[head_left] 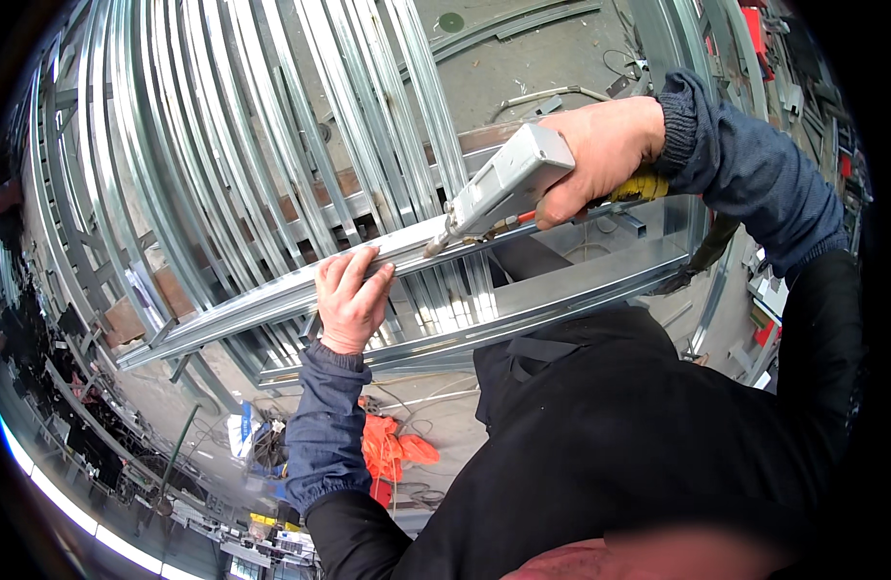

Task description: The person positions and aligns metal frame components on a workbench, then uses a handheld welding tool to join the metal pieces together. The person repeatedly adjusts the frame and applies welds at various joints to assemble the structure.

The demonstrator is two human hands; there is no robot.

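My left hand [353,302] is curled over a long galvanized metal channel [235,307] that runs slantwise across the frame in front of me, its fingertips on the channel's upper face. My right hand [605,155] is closed round a grey, boxy hand tool [511,179]; its exact kind I cannot make out. The tool's narrow metal nose points down and left, at the channel, to the right of my left hand. Red and yellow parts show beneath my right hand. Whether the nose touches the metal I cannot tell.
Several shiny metal studs [301,126] lie side by side beyond the channel. A second rail [561,300] runs close to my body. Orange fabric [392,447] and cables lie on the floor below my left forearm. Loose metal strips [513,27] are on the far floor.
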